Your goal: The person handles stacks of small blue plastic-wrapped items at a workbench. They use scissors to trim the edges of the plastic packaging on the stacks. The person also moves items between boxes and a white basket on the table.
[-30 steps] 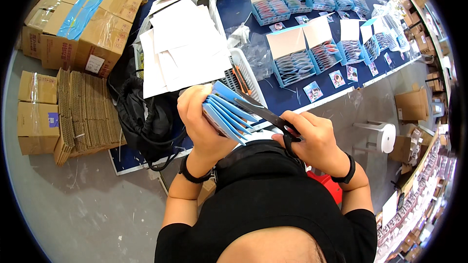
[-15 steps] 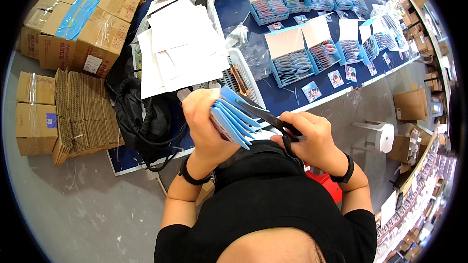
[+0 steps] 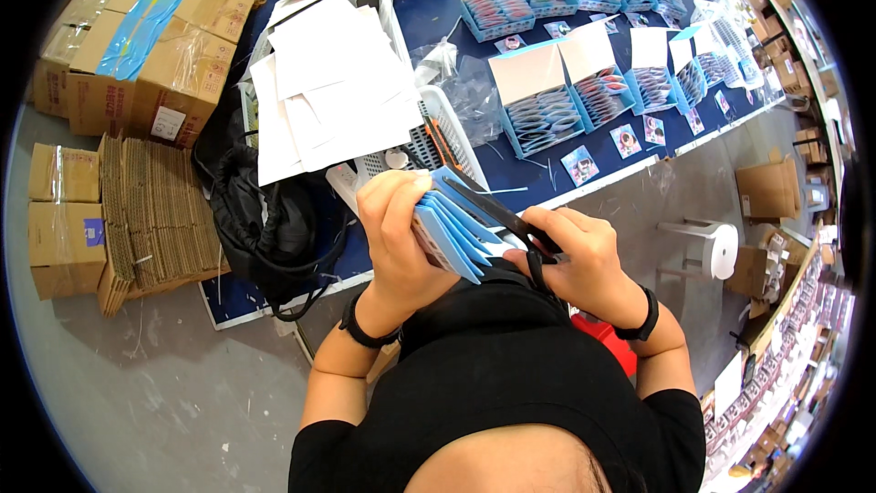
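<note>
My left hand is closed around a fanned bundle of flat light-blue packets, held in front of my body. In my right hand is a pair of black scissors, my fingers in and around the handles. The blades point up and left and lie along the upper right edges of the packets; whether the blades are apart is hard to make out. A thin pale-blue strip shows just beyond the blades.
White sheets cover a basket on the blue table, beside a white basket holding an orange cutter. Open blue boxes of packets stand in rows, with small picture cards before them. A black bag, cartons and a white stool are around.
My left hand and the packets have shifted slightly right, closer to the scissors. The thin pale strip now shows beyond the blades. My right hand has barely moved.
</note>
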The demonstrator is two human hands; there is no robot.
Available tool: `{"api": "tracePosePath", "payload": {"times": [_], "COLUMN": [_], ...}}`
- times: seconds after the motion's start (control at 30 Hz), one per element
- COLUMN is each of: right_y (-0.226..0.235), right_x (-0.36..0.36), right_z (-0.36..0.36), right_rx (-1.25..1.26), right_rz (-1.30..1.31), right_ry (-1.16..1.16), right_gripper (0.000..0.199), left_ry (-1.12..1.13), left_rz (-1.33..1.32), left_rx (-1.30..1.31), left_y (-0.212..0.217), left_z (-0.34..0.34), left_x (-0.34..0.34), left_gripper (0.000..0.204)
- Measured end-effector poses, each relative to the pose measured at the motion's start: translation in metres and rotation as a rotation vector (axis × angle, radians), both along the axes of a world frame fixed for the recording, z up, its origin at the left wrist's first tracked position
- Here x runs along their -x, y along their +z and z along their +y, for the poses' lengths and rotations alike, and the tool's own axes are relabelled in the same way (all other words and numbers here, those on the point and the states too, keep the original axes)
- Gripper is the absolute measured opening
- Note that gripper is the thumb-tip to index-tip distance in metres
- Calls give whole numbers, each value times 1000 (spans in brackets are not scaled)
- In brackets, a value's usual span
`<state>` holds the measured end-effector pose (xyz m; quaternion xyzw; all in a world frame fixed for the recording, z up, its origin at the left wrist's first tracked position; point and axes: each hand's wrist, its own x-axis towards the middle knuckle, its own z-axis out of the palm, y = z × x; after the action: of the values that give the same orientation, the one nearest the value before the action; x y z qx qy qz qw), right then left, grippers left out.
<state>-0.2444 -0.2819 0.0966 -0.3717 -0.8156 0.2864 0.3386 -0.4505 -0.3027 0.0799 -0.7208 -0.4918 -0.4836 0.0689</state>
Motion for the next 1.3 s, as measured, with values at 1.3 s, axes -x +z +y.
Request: {"api": "tracePosePath", "payload": {"times": [1.3], "right_y": [3], "right_x": [-87], "right_z": [-65], "right_rx": [4], "right_rz": [-129], "right_ry": [-374], "right_gripper": [41], "left_ry": [-446], "left_rz": [-121], "left_rx": [179], "left_y": [-10], "left_z": [43], "left_x": [-82], "left_gripper": [82]}}
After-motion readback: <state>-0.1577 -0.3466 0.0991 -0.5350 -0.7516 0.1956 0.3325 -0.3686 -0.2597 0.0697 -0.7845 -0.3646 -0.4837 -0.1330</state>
